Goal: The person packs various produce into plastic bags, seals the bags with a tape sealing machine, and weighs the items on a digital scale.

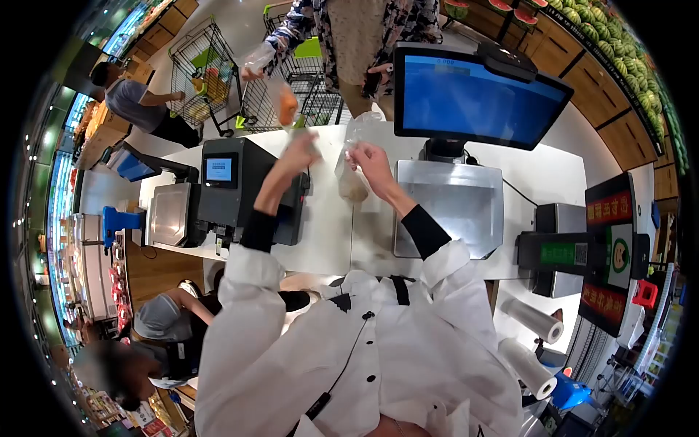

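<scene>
My right hand (373,166) pinches the upper part of a clear plastic bag (353,182) over the white counter. Something pale sits in the bottom of that bag. My left hand (297,154) is to its left, raised over the counter and smeared by motion, so its fingers do not show clearly. Just above my left hand is another clear bag with an orange item (287,106) inside, also blurred. Across the counter, a person's hand (252,73) is close to this bag, below a further piece of clear plastic (261,56).
A metal weighing plate (449,204) with a blue-screened monitor (480,95) stands right of my hands. To the left are a black label printer (247,186) and a second scale (170,213). Shopping carts (205,65) stand beyond the white counter (325,233). Plastic rolls (533,320) lie at lower right.
</scene>
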### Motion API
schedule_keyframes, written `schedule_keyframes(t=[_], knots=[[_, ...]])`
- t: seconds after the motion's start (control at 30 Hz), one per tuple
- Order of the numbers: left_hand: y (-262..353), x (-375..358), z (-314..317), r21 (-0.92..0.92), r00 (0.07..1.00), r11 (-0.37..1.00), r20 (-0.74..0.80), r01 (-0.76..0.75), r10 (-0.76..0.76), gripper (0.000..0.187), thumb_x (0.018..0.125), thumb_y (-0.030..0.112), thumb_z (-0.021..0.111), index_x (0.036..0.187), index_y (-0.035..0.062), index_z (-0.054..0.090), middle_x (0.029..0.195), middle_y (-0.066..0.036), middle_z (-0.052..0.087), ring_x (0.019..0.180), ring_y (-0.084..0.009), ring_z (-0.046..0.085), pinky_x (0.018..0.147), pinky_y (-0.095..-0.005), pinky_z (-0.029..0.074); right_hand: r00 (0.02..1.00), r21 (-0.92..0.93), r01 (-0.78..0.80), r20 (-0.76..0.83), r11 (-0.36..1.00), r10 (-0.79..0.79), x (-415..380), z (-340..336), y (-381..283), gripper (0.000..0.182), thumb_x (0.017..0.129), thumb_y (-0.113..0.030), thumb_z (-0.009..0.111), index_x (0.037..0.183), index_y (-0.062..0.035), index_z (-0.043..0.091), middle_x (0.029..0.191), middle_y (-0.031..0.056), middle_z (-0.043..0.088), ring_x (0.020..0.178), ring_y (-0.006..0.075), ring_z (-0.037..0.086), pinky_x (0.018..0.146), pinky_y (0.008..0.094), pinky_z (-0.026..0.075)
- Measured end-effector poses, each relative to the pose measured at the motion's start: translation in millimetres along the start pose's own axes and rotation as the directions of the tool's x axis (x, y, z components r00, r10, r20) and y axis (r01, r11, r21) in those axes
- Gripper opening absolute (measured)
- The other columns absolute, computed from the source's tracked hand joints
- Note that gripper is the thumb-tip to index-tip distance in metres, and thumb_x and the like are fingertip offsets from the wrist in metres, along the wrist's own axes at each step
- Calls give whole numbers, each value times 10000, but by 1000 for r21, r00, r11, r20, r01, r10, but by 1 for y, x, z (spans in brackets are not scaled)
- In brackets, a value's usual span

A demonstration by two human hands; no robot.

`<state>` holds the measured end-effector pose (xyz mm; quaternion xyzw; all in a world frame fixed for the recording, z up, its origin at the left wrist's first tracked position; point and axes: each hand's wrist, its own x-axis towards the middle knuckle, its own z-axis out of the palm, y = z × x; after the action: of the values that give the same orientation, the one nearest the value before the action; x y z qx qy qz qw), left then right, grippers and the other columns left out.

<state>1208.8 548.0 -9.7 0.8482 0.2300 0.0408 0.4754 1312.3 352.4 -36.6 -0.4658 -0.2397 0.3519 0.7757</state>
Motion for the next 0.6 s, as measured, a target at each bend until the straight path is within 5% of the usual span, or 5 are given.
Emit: schedule_keyframes(t=[0.13,0.3,0.43,0.53,0.6], knots=[[13,-76,43,89,884,990,445,113,-141,850,738,303,745,1401,-5,311,1414,-188,366,1306,-262,348,1084,-318,256,997,-3,-73,30,997,73,-11,29,-35,187,889,-82,529,714,-19,520,744,21,557,633,80,471,592,230,402],[37,-91,117,-230,953,973,289,-22,90,679,795,349,684,1284,-32,409,1218,-212,536,1108,-315,537,914,-363,416,999,-9,-19,43,1000,20,-62,48,-90,190,875,-59,523,692,-10,530,736,11,543,600,59,460,552,201,379],[43,-84,159,-102,952,995,301,-15,45,556,844,351,619,1206,-40,458,1115,-184,581,1005,-288,585,832,-372,444,997,-19,61,38,998,-60,-97,49,-131,224,894,-84,523,678,-39,487,743,4,528,631,50,435,561,210,359],[50,-73,191,-170,957,967,189,-190,221,518,864,351,594,1180,-44,486,1133,-151,579,994,-240,583,828,-347,448,990,-34,127,-53,991,-129,-108,41,-141,238,889,-99,537,669,-46,465,738,-1,514,622,44,418,556,206,346],[62,-66,209,-503,969,858,145,-103,201,531,837,371,630,1179,-14,499,1161,-115,571,970,-197,580,825,-331,448,980,-147,151,-105,978,-167,-108,29,-136,229,878,-101,552,665,-28,507,733,-10,537,567,39,411,494,214,338]])
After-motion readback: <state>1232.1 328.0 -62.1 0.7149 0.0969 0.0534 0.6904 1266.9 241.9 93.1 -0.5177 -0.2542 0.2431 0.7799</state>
